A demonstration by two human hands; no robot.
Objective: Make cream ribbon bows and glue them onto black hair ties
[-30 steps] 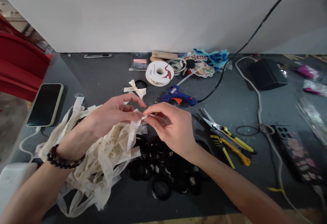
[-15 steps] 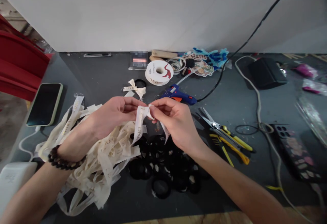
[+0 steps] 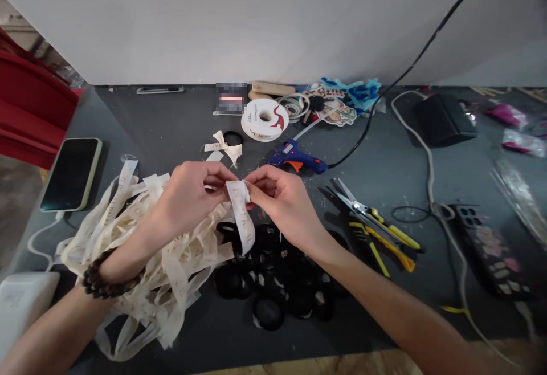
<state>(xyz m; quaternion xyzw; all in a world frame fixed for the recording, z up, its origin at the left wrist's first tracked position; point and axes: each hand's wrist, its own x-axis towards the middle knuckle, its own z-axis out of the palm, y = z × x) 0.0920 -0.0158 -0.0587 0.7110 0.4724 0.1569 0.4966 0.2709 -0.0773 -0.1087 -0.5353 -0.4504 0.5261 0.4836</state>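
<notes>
The hands had drawn together since a moment before; left hand [image 3: 188,195] and right hand [image 3: 284,204] both pinched the cream ribbon strip [image 3: 243,218] between them; its two tails now hung doubled below the fingertips, over the black hair ties [image 3: 273,284].

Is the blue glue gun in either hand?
No, the glue gun lies on the table past the left hand and right hand, which both pinch a cream ribbon strip.
</notes>
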